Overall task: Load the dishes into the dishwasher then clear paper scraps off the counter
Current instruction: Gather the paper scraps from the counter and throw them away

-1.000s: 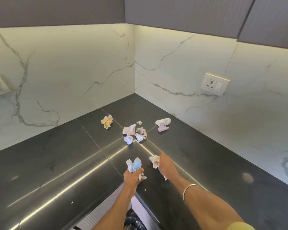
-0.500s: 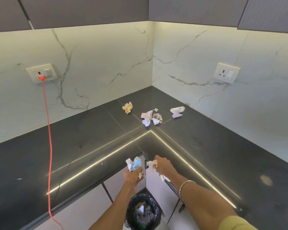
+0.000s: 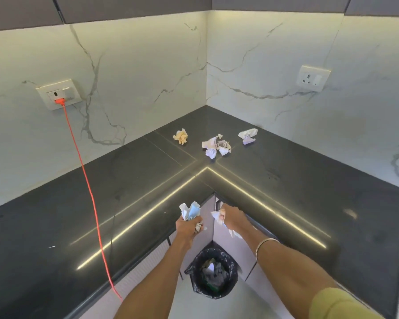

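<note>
Paper scraps are sitting in both hands and farther out on the counter [image 3: 55,203], a dark polished L-shaped top. Nearest, below and between the two forearms, a bin [image 3: 213,273] lined with a black bag is standing on the floor, holding crumpled paper already. A thin bangle [image 3: 264,245] is circling the right wrist, and a yellow-green sleeve [image 3: 336,305] is showing at the right upper arm.

The left hand [image 3: 187,226] is curling its fingers round a white and pale blue wad [image 3: 190,210] that is sticking up above the fist; a small bit of paper is also peeking out beside the knuckles. The right hand [image 3: 233,218] is gripping a white wad [image 3: 217,215], with a strip of it hanging down beneath the palm. Both hands are hovering over the inner corner of the counter edge, above the bin, near each other but not touching.

To the left of the left hand, an orange cord [image 3: 88,180] is running across the counter and dropping over its front edge, coming down from a plug in a wall socket [image 3: 59,94].

Well beyond both hands, toward the back corner, three groups of loose scraps are lying apart: a yellowish crumple [image 3: 181,137] farthest left, a cluster of white and lilac pieces [image 3: 215,147] roughly straight ahead of the hands, and a white-and-lilac piece [image 3: 248,135] to the right. On the marble wall beyond the right hand, a second socket [image 3: 312,77] is sitting unused.
</note>
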The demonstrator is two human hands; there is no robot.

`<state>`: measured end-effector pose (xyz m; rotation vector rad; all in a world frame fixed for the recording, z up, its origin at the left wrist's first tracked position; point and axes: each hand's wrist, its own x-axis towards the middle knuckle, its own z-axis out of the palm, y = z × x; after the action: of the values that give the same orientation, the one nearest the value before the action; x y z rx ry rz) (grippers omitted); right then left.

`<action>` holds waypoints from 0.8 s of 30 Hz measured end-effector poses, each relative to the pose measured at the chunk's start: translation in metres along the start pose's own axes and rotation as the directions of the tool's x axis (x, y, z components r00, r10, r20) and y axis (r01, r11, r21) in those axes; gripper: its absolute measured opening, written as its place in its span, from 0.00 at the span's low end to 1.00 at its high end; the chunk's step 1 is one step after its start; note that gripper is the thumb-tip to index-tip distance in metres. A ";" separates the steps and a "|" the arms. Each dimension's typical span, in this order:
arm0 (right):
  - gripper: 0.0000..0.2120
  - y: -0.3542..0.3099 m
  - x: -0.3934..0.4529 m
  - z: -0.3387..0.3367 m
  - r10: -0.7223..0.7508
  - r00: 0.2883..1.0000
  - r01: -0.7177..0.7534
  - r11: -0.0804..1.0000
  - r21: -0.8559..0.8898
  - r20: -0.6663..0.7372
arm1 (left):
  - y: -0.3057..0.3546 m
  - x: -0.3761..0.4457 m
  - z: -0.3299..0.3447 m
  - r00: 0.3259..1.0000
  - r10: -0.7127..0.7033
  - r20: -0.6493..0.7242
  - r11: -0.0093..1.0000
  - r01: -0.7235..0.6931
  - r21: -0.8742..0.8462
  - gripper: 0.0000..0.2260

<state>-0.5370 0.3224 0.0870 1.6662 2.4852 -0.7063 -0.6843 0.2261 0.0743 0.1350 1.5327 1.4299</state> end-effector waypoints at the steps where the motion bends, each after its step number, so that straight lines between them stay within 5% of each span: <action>1: 0.15 -0.002 -0.003 0.001 0.004 1.000 -0.005 1.000 -0.002 -0.018 | 0.000 0.001 -0.003 1.000 -0.001 0.019 1.000 0.001 0.011 0.19; 12: 0.08 -0.018 -0.025 0.017 0.136 0.987 -0.124 0.984 0.130 -0.086 | -0.019 0.008 -0.002 0.986 -0.034 0.161 0.997 0.022 0.076 0.17; 17: 0.07 -0.016 -0.027 0.030 0.240 0.970 -0.210 0.912 0.352 -0.042 | -0.025 0.012 0.001 0.981 -0.062 0.181 0.994 0.043 0.103 0.18; 24: 0.07 0.008 -0.030 0.075 0.288 0.955 -0.293 0.887 0.356 0.069 | -0.070 0.036 0.002 0.986 -0.123 0.113 0.968 0.094 0.232 0.22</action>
<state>-0.5321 0.2681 0.0268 2.0832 2.1137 -1.1858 -0.6648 0.2307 -0.0014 0.2703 1.5690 1.1363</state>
